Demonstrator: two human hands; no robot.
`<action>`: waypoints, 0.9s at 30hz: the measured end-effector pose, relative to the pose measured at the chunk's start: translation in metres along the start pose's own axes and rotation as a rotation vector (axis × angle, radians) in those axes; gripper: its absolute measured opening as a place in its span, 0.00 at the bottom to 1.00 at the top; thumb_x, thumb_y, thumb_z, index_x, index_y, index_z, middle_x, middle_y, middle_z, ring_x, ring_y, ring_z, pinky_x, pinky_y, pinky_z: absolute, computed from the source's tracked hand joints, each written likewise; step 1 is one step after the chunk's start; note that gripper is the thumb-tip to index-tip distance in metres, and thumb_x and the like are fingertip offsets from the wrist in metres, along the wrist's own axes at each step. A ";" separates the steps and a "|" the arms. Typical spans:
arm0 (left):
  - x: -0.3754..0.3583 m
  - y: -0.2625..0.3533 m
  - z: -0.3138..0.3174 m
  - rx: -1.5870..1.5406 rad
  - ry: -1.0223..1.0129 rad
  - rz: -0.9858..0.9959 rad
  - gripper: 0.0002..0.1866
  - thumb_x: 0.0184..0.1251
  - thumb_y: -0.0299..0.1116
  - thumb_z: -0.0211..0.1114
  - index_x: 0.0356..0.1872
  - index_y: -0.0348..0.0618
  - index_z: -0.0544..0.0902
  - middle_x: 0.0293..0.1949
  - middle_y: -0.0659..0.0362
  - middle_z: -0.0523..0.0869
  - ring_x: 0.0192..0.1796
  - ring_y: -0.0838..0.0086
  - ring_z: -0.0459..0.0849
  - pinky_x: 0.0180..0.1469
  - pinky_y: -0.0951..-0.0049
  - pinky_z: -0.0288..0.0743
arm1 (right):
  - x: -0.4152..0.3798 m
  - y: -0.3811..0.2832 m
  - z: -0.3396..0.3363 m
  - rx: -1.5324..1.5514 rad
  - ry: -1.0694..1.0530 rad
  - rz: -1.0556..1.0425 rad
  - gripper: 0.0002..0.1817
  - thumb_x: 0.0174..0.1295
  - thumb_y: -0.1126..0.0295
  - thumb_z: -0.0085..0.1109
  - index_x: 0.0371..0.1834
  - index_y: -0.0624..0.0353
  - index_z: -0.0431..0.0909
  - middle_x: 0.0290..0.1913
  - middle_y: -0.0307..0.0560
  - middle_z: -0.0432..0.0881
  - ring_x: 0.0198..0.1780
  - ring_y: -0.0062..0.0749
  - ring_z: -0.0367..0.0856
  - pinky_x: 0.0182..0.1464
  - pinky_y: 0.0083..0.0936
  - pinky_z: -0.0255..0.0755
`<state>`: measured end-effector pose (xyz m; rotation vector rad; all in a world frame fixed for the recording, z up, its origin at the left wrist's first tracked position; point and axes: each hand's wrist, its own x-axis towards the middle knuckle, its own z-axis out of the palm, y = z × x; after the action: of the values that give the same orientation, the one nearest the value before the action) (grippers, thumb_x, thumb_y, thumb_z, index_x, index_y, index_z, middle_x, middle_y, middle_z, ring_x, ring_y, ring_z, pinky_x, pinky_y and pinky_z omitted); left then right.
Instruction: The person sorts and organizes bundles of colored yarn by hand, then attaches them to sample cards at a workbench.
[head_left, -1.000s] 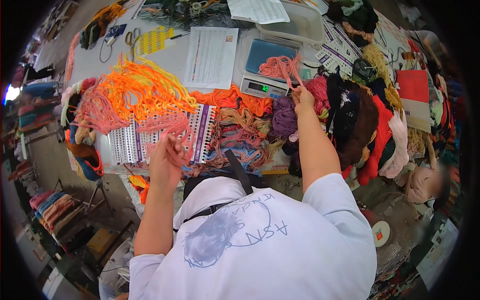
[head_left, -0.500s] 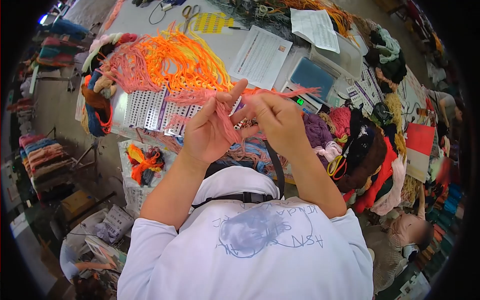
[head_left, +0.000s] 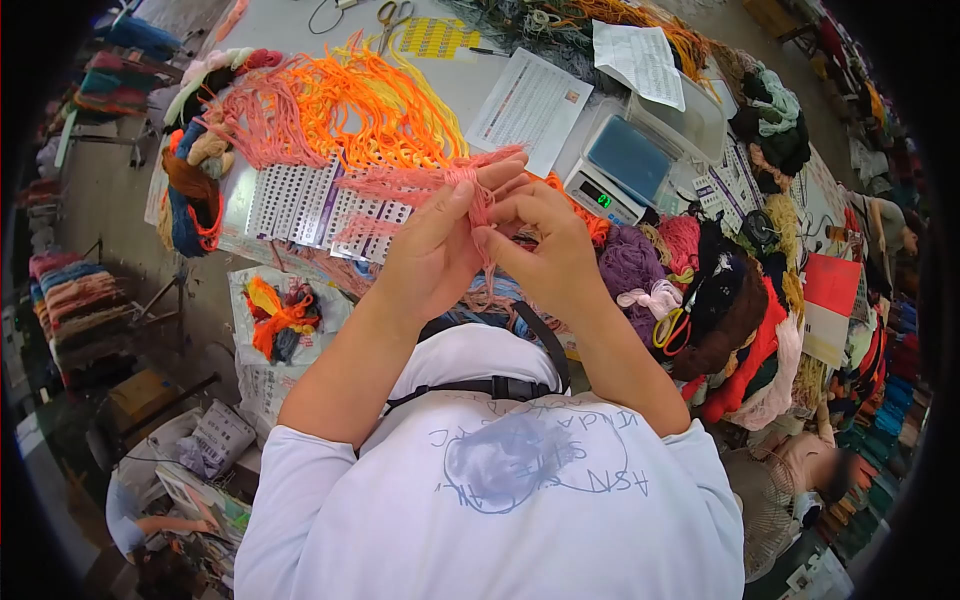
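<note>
Salmon-pink thread (head_left: pixel 483 205) is wrapped over the fingers of my left hand (head_left: pixel 432 240), with strands hanging below the palm. The fingers of my right hand (head_left: pixel 540 235) are bent close together at the thread beside the left fingertips, pinching it. Under and left of the hands lie punched white thread cards (head_left: pixel 283 205) with rows of holes. Pink strands (head_left: pixel 262 120), orange strands (head_left: pixel 350 115) and yellow strands (head_left: pixel 430 100) are looped through the cards and fan out over the table.
A digital scale (head_left: pixel 630 160) with a green display stands right of the hands, near a clear plastic box (head_left: pixel 690 120). Printed sheets (head_left: pixel 530 110) and scissors (head_left: pixel 392 25) lie farther back. Purple yarn (head_left: pixel 630 265) and yellow-handled scissors (head_left: pixel 672 330) are at right. Another person (head_left: pixel 810 465) is lower right.
My right hand has moved down and in towards the left palm from the thread's outstretched end. The thread that stretched right over the scale is now gathered at the left fingers.
</note>
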<state>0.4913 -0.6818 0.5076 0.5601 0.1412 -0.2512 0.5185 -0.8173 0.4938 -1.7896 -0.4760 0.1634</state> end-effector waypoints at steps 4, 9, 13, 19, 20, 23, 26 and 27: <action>-0.005 0.011 -0.004 0.116 0.010 0.003 0.25 0.71 0.42 0.46 0.60 0.32 0.66 0.58 0.52 0.72 0.59 0.70 0.71 0.62 0.66 0.63 | -0.002 0.003 -0.004 0.308 -0.046 0.227 0.08 0.50 0.71 0.66 0.31 0.61 0.80 0.32 0.38 0.77 0.31 0.17 0.72 0.34 0.17 0.67; -0.012 0.017 0.000 0.535 -0.003 0.133 0.22 0.64 0.28 0.58 0.58 0.33 0.69 0.56 0.55 0.74 0.53 0.76 0.73 0.58 0.71 0.66 | -0.003 -0.006 -0.011 0.392 -0.057 0.307 0.07 0.51 0.71 0.66 0.31 0.61 0.79 0.30 0.33 0.76 0.27 0.11 0.69 0.29 0.12 0.64; -0.011 0.017 -0.002 0.613 -0.039 0.156 0.23 0.58 0.18 0.58 0.57 0.33 0.70 0.61 0.55 0.69 0.52 0.79 0.75 0.54 0.77 0.71 | -0.004 -0.004 -0.009 0.447 -0.048 0.298 0.07 0.52 0.73 0.64 0.32 0.61 0.78 0.30 0.32 0.77 0.27 0.10 0.69 0.29 0.11 0.64; -0.008 0.018 -0.003 0.701 -0.086 0.178 0.25 0.53 0.16 0.50 0.57 0.30 0.69 0.58 0.52 0.72 0.53 0.77 0.76 0.56 0.75 0.70 | -0.002 -0.012 -0.012 0.596 -0.023 0.261 0.06 0.54 0.76 0.59 0.34 0.61 0.74 0.29 0.33 0.77 0.30 0.10 0.71 0.31 0.10 0.65; -0.008 0.020 -0.003 0.694 -0.095 0.167 0.27 0.50 0.16 0.47 0.57 0.29 0.69 0.57 0.52 0.74 0.51 0.77 0.77 0.55 0.75 0.70 | -0.002 -0.011 -0.014 0.594 -0.020 0.259 0.06 0.54 0.76 0.59 0.34 0.61 0.74 0.29 0.33 0.77 0.30 0.10 0.71 0.31 0.10 0.65; -0.007 0.025 -0.002 0.573 -0.173 0.113 0.30 0.45 0.21 0.47 0.57 0.26 0.68 0.56 0.49 0.74 0.54 0.74 0.77 0.58 0.74 0.68 | 0.000 -0.010 -0.023 0.772 -0.070 0.372 0.05 0.56 0.75 0.56 0.35 0.61 0.73 0.30 0.35 0.76 0.32 0.12 0.72 0.33 0.11 0.65; -0.001 0.028 -0.005 0.324 -0.268 0.019 0.29 0.50 0.21 0.48 0.59 0.27 0.67 0.40 0.57 0.76 0.35 0.79 0.76 0.38 0.79 0.70 | 0.002 -0.017 -0.030 0.851 -0.275 0.421 0.05 0.60 0.71 0.56 0.35 0.61 0.74 0.28 0.35 0.76 0.29 0.14 0.72 0.31 0.12 0.65; -0.001 0.031 -0.009 0.121 -0.365 -0.132 0.28 0.53 0.22 0.50 0.59 0.28 0.67 0.33 0.60 0.75 0.26 0.83 0.73 0.28 0.82 0.67 | 0.004 -0.018 -0.037 0.847 -0.269 0.418 0.05 0.60 0.71 0.56 0.35 0.61 0.74 0.28 0.35 0.76 0.29 0.14 0.72 0.31 0.12 0.65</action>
<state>0.4986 -0.6511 0.5159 0.6165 -0.1928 -0.4880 0.5305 -0.8450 0.5217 -1.0063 -0.1600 0.7836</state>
